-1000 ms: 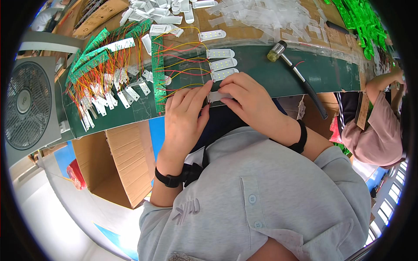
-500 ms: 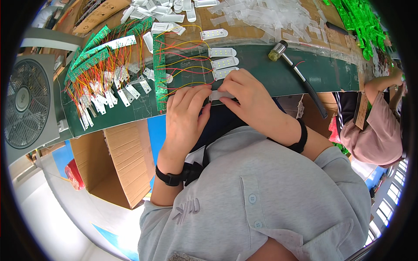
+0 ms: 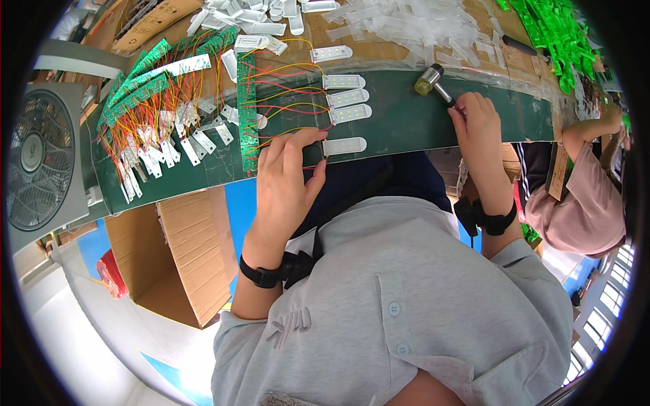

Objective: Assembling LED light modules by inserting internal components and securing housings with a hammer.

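Left hand [image 3: 284, 183], fingers spread flat, beside the white LED light strip [image 3: 344, 145] on the green table [image 3: 399, 122]; right hand [image 3: 477, 128] apparently closed around the mallet [image 3: 433, 82] handle.

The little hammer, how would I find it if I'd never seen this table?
Look at the long dark green mat running across the workbench. Follow it toward its right end, where the person's right hand rests. The little hammer lies just above those fingers, its handle under them. It is the only tool there, with a round yellowish and black head, unlike the flat white light strips beside it.
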Tool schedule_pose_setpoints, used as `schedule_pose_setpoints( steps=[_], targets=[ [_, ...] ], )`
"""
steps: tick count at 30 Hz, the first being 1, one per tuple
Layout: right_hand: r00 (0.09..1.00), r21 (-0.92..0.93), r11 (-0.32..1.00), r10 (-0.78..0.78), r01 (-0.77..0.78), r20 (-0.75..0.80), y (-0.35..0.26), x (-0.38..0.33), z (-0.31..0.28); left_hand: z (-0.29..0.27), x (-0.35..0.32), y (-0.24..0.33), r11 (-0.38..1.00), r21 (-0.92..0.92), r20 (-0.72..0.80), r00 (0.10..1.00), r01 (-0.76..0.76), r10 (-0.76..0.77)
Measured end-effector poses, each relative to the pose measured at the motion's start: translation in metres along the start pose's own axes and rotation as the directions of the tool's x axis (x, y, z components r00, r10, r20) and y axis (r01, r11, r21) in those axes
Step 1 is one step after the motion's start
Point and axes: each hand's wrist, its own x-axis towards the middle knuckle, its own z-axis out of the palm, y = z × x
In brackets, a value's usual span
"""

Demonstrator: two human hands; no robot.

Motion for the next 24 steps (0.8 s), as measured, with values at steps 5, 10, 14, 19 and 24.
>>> schedule_pose_setpoints(
  steps=[5, 10, 14, 19, 24],
  targets=[
    [0.984, 0.528, 0.844, -0.164, 0.101, 0.074, -0.052, -0.006, -0.028, 0.001, 0.000, -0.001, 1.000, 0.021, -0.016, 1.000, 0.000, 0.000],
    [0.882, 0.650, 0.701, -0.460, 0.292, 0.099, -0.092, -0.012, -0.021, -0.001, -0.001, 0.000, 0.999, 0.034, -0.021, 1.000, 0.004, -0.004],
    [0.868, 0.626, 0.665, -0.496, 0.407, -0.038, -0.094, -0.015, -0.020, 0.000, 0.000, 0.001, 1.000, 0.016, -0.029, 0.999, 0.018, -0.017],
    [0.868, 0.560, 0.748, -0.487, 0.355, 0.099, -0.091, -0.023, -0.004, 0.006, -0.002, -0.005, 0.999, -0.044, -0.052, 0.999, 0.013, -0.015],
    [0.966, 0.542, 0.812, -0.259, 0.218, -0.002, -0.077, -0.009, -0.017, 0.001, -0.001, 0.001, 0.995, 0.017, 0.031, 0.995, 0.096, -0.096]
  ],
)
